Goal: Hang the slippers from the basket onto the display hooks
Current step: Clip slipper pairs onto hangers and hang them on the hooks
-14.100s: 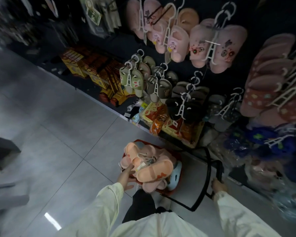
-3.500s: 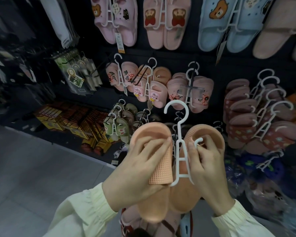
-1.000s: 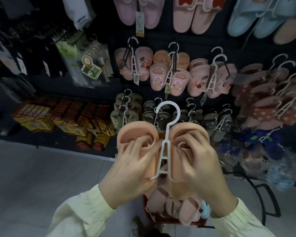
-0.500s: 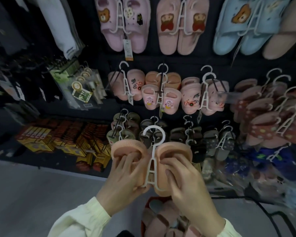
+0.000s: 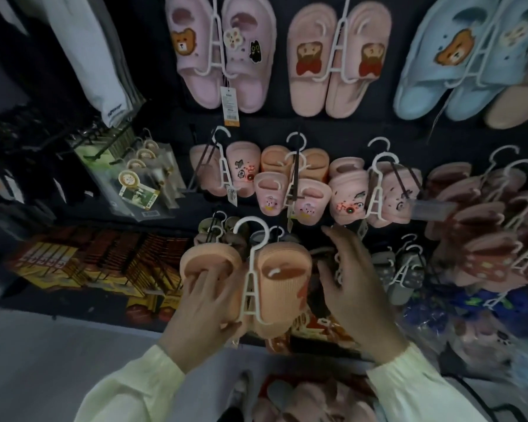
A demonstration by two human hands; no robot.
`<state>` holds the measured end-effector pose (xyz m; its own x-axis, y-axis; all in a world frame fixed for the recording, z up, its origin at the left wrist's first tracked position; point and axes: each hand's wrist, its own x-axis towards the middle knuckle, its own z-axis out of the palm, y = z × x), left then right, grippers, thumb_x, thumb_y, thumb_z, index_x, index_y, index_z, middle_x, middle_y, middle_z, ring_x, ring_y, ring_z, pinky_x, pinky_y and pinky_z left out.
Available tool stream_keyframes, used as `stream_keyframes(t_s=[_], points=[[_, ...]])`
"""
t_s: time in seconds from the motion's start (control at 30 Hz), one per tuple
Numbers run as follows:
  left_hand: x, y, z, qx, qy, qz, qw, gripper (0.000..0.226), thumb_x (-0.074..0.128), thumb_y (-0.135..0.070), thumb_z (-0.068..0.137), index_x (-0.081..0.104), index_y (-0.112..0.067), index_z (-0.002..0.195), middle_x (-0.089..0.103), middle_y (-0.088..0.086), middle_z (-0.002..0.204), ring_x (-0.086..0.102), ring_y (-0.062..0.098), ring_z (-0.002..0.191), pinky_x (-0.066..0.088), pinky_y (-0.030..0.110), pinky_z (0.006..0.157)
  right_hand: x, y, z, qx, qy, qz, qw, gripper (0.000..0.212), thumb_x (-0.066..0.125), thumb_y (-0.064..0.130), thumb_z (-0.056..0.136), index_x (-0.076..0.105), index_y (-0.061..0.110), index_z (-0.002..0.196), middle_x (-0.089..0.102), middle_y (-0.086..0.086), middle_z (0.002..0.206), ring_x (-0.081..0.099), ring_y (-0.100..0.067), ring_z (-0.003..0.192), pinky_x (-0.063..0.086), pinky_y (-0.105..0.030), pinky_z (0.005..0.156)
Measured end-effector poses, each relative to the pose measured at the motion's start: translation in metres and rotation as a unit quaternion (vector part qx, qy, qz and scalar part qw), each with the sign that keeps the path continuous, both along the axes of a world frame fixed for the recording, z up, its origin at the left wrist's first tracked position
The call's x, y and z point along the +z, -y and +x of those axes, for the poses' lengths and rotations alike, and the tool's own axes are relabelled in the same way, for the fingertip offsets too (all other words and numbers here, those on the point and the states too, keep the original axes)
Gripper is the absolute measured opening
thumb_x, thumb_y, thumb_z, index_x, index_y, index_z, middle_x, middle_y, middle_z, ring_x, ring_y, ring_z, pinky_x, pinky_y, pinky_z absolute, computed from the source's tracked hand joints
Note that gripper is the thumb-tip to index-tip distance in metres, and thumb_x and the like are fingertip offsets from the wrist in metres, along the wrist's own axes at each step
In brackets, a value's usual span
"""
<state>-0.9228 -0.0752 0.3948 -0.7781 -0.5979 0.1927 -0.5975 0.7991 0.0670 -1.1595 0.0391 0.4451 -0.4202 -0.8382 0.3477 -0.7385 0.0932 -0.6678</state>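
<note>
A pair of orange slippers is clipped on a white plastic hanger with its hook pointing up. My left hand grips the left slipper, fingers inside its opening, and holds the pair in front of the lower rows of the display wall. My right hand is off the pair, just to its right, fingers spread toward the small dark slippers hanging there. The basket with more pink slippers shows at the bottom edge.
The dark wall carries rows of hung slippers: pink ones with bears, peach ones, blue ones, small pink pairs, reddish pairs at right. Packaged goods lie low at left. Grey floor is below.
My right hand has let go of the orange pair and moved right toward the hanging slippers. My left hand alone holds the pair now. The view has tilted upward.
</note>
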Motion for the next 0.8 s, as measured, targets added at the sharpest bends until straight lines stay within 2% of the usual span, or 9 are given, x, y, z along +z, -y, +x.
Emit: stream_keyframes(t_s=[0.07,0.17,0.3,0.4,0.5,0.67,0.73,0.8], points=[[0.002,0.02,-0.001,0.0,0.008,0.003,1.0,0.115,0.088,-0.041,0.053,0.03,-0.019,0.15,0.046,0.012,0.122,0.052,0.034,0.103,0.049,0.056,0.086,-0.003,0.023,-0.012,-0.009,-0.03,0.039,0.999,0.057,0.055,0.027,0.096,0.034,0.031,0.15,0.029,0.004,0.157,0.027,-0.014,0.144,0.027,-0.034,0.117],[0.001,0.042,-0.004,-0.002,0.024,0.003,1.0,0.117,0.089,-0.042,0.049,0.033,-0.018,0.148,0.047,0.012,0.121,0.052,0.032,0.1,0.051,0.054,0.083,-0.015,0.053,-0.025,-0.024,-0.053,0.091,0.994,0.058,0.053,0.03,0.099,0.03,0.032,0.151,0.023,0.003,0.16,0.021,-0.018,0.147,0.025,-0.038,0.118],[-0.008,0.073,-0.006,-0.018,0.04,0.017,0.999,0.119,0.091,-0.046,0.042,0.04,-0.019,0.146,0.047,0.01,0.12,0.053,0.03,0.097,0.052,0.047,0.079,-0.036,0.087,-0.032,-0.053,-0.092,0.112,0.988,0.055,0.05,0.036,0.099,0.036,0.025,0.151,0.029,-0.006,0.158,0.033,-0.028,0.142,0.038,-0.046,0.112],[-0.016,0.09,-0.007,-0.04,0.036,0.007,0.999,0.118,0.09,-0.051,0.043,0.04,-0.019,0.145,0.047,0.009,0.118,0.051,0.029,0.096,0.043,0.045,0.081,-0.048,0.109,-0.032,-0.062,-0.123,0.128,0.982,0.058,0.045,0.045,0.098,0.039,0.022,0.151,0.033,-0.014,0.156,0.037,-0.035,0.14,0.041,-0.049,0.107],[-0.022,0.103,-0.005,-0.065,0.029,-0.003,0.997,0.12,0.088,-0.056,0.045,0.037,-0.018,0.147,0.049,0.008,0.117,0.05,0.028,0.096,0.052,0.044,0.076,-0.054,0.128,-0.027,-0.059,-0.117,0.149,0.98,0.06,0.047,0.043,0.099,0.032,0.024,0.154,0.03,-0.015,0.157,0.029,-0.035,0.145,0.039,-0.052,0.11],[-0.025,0.12,-0.004,-0.088,0.033,-0.001,0.996,0.125,0.084,-0.054,0.044,0.029,-0.016,0.149,0.053,0.009,0.116,0.047,0.029,0.099,0.056,0.043,0.073,-0.06,0.153,-0.023,-0.081,-0.097,0.176,0.976,0.065,0.029,0.056,0.095,0.027,0.029,0.155,0.037,-0.017,0.152,0.033,-0.036,0.142,0.04,-0.056,0.106],[-0.028,0.127,-0.003,-0.089,0.038,0.01,0.995,0.123,0.082,-0.054,0.046,0.026,-0.018,0.15,0.052,0.008,0.118,0.05,0.03,0.1,0.055,0.042,0.071,-0.063,0.16,-0.021,-0.09,-0.097,0.171,0.976,0.063,0.031,0.056,0.096,0.027,0.031,0.154,0.039,-0.015,0.152,0.032,-0.034,0.143,0.04,-0.056,0.106],[-0.031,0.134,-0.004,-0.092,0.038,0.026,0.995,0.122,0.079,-0.055,0.048,0.023,-0.021,0.151,0.05,0.008,0.119,0.049,0.031,0.102,0.054,0.042,0.069,-0.062,0.167,-0.022,-0.092,-0.101,0.172,0.975,0.062,0.037,0.054,0.098,0.025,0.033,0.155,0.033,-0.009,0.157,0.028,-0.031,0.144,0.035,-0.054,0.11]])
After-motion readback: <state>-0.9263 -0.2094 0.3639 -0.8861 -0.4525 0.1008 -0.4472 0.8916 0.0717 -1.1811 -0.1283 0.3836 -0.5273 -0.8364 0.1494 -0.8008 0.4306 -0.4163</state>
